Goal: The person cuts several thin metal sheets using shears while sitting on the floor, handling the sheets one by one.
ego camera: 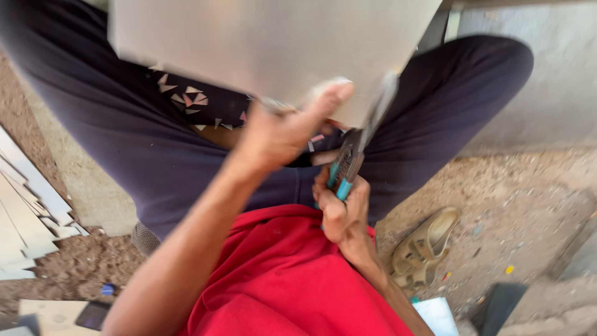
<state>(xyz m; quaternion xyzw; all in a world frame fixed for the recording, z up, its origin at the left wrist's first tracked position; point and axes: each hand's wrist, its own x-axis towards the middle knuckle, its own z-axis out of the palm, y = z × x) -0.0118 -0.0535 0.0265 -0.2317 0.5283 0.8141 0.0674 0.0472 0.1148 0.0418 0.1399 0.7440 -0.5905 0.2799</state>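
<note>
**Snips biting into the bottom edge of a metal sheet, seen from the head cam**

The pale metal sheet (267, 43) stands up over the person's lap, filling the top middle of the view, bottom edge tilted down to the right. Everything else is placed off that sheet.

Right at its lower edge, the left hand (280, 134) has its fingers closed on the sheet, thumb pressed up against the face. Just right of that, the snips (354, 152) with teal grips point up into the edge, long axis running from the lap up and slightly right. The right hand (342, 214) is wrapped tight round the handles, directly below the sheet's corner, so it's the hand lined up with the cut. How far the blades are shut I can't tell, too blurry.

Below the sheet: dark trousers, red shirt. Lower right, a tan sandal (426, 246) on the dirt floor (522, 205). Far left, a stack of cut strips (25, 211).
</note>
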